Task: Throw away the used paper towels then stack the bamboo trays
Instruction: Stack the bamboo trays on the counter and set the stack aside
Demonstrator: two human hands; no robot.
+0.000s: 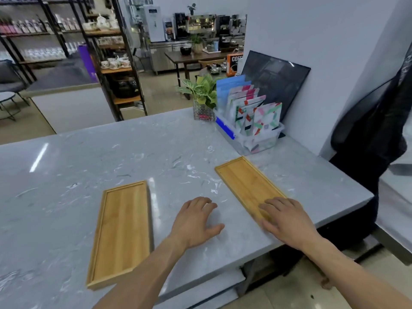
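The right hand (287, 219) lies spread and flat on the near end of the right bamboo tray (247, 184), by the countertop's (111, 157) right edge. The left hand (194, 221) hovers wide, empty, between two trays; the left bamboo tray (122, 230) reaches the near edge. Grey marble counter, café shelving (107, 52) behind.

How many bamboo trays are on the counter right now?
2. The left tray lies flat beside the left hand, untouched. The right tray lies angled near the counter's right edge, its near end under the right hand. None appear hidden.
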